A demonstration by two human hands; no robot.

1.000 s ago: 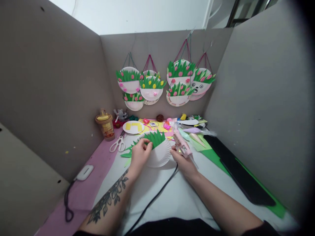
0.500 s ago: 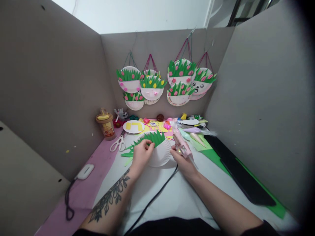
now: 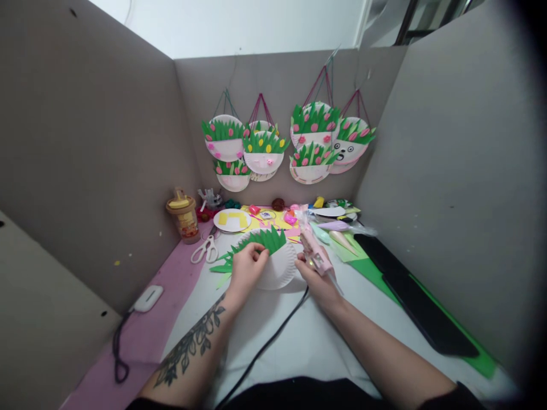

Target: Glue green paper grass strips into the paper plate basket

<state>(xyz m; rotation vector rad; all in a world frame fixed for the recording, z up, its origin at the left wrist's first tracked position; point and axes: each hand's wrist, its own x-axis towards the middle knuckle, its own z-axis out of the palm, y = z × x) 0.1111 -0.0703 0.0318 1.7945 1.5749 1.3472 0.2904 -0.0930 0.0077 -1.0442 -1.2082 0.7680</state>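
Currently one plate (image 3: 277, 273) under left grip (image 3: 248, 265), one glue gun (image 3: 315, 251) in right grip (image 3: 317, 282).

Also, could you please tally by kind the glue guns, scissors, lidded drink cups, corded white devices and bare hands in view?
Glue gun: 1
Scissors: 1
Lidded drink cup: 1
Corded white device: 1
Bare hands, left hand and right hand: 2
Total: 6
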